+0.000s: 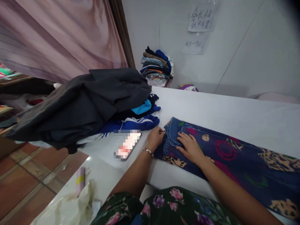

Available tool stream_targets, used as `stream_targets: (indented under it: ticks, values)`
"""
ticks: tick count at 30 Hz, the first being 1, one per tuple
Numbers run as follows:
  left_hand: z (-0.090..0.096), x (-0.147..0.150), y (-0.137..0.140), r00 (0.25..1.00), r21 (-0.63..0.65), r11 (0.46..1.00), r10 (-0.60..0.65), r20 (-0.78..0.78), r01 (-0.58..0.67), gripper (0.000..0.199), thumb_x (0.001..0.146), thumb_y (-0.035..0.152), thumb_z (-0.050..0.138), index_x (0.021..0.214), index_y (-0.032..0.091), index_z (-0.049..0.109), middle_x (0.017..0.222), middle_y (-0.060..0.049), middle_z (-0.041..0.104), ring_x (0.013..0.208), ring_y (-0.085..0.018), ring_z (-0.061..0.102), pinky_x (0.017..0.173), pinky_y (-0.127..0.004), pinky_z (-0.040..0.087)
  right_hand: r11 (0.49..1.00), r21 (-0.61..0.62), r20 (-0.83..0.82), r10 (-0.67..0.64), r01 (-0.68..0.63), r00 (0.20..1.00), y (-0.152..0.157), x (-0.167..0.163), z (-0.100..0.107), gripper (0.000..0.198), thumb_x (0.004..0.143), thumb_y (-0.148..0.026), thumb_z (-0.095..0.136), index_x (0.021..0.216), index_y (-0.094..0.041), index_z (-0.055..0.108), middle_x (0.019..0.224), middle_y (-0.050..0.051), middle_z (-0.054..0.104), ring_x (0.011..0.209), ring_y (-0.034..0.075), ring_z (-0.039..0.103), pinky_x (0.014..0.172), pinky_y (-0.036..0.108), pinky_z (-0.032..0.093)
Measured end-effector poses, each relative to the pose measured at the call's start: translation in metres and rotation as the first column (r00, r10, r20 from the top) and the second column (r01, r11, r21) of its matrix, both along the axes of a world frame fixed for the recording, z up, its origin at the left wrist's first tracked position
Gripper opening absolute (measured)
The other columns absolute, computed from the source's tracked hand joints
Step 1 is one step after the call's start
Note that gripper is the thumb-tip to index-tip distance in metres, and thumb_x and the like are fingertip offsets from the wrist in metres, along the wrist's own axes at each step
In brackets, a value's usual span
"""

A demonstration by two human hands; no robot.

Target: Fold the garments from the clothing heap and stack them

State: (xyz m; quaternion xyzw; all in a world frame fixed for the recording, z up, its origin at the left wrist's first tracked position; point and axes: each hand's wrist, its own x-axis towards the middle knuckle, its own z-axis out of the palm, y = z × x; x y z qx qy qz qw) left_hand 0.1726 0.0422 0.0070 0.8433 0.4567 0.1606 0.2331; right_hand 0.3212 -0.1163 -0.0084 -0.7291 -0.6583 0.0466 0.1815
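Note:
A pair of patterned dark-blue jeans [211,150] lies stretched lengthwise on the white table, its waist end to the left and its legs running off to the right. My left hand [156,137] is at the waist end, thumb and fingers pinched together on the edge of the jeans. Flat on the denim just right of the waistband rests my right hand [190,146], fingers spread. A phone [128,145] with a lit, blurred-out screen lies left of my left wrist.
A heap of clothes under a dark grey garment [93,97] covers the table's left side. Folded clothes [156,67] are stacked at the back by the wall. A cream plastic bag [72,206] and a pinkish roll [80,179] sit at the lower left. Handwritten papers [202,17] hang on the wall.

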Motion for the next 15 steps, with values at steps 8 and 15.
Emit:
stream_targets:
  ticks: [8, 15]
  values:
    - [-0.004, 0.004, 0.004, 0.998, -0.037, 0.999, -0.006, 0.066, 0.008, 0.012, 0.082, 0.029, 0.058, 0.08, 0.019, 0.065, 0.081, -0.002, 0.067, 0.076, -0.014, 0.058, 0.067, -0.025, 0.04, 0.999, 0.028, 0.047, -0.039, 0.038, 0.998, 0.006, -0.01, 0.008, 0.035, 0.09, -0.036, 0.047, 0.119, -0.025, 0.063, 0.136, 0.01, 0.053, 0.128, 0.031, 0.042, 0.103, 0.056, 0.029]
    - [-0.004, 0.003, 0.005, 0.999, -0.043, 0.999, -0.008, 0.044, 0.01, 0.02, 0.081, 0.027, 0.06, 0.098, 0.019, 0.066, 0.093, -0.004, 0.067, 0.086, -0.017, 0.06, 0.071, -0.026, 0.041, 0.945, 0.214, -0.543, -0.095, 0.247, 0.834, 0.007, 0.01, 0.001, 0.041, 0.091, -0.049, 0.042, 0.105, -0.023, 0.071, 0.122, 0.006, 0.064, 0.114, 0.024, 0.057, 0.102, 0.044, 0.039]
